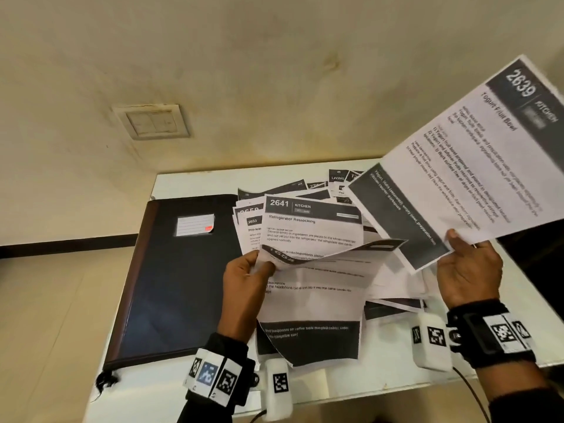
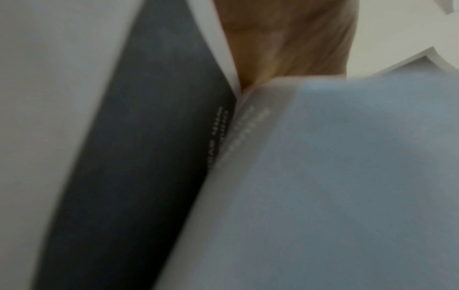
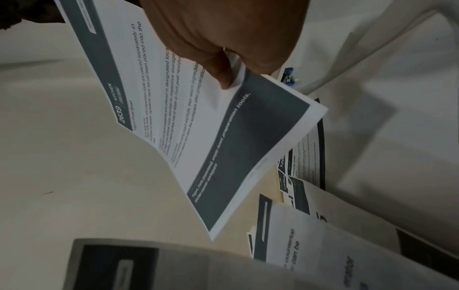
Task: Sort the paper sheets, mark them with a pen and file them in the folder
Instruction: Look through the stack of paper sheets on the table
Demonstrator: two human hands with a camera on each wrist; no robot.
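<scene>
— Right hand (image 1: 470, 270)?
— Pinching sheet 2639 (image 1: 476, 160), "Yogurt Fruit Bowl", KITCHEN header. Thumb (image 3: 221, 72) lying on the printed face near the lower edge, fingers curling behind. Holding it lifted off the pile, tilted, numbered header pointing up and to the right in the head view.

— Left hand (image 1: 244, 282)?
— Gripping a second sheet (image 1: 311, 300) at its left edge, thumb on top, fingers beneath. Sheet bending over at the top; text about a headphone cable showing, dark band along its bottom. Left wrist view showing only blurred paper (image 2: 347, 176) and a dark band (image 2: 149, 137) close against the lens, part of the hand (image 2: 293, 39) behind.

— Remaining sheets?
— Lying in a loose fanned pile (image 1: 305, 227) on the white table (image 1: 195, 181), between the two hands and behind them. Topmost readable: 2641, KITCHEN, "Refrigerator Restocking". Others poking out at left, one starting "Pre-wa", one headed LIVING at the back.

— Folder (image 1: 180, 270)?
— Lying closed and flat on the table's left part, just beside the pile, dark cover with a brown spine edge, white label (image 1: 195, 225) with a red mark near the top. Black tassel (image 1: 105, 381) hanging at the near corner.

— Pen?
— Cannot tell.

— Surroundings?
— Wall switch plate (image 1: 152, 122) showing up on the cream wall (image 1: 274, 71) behind. Marker-tagged bands (image 1: 500, 334) sitting on both wrists.
</scene>
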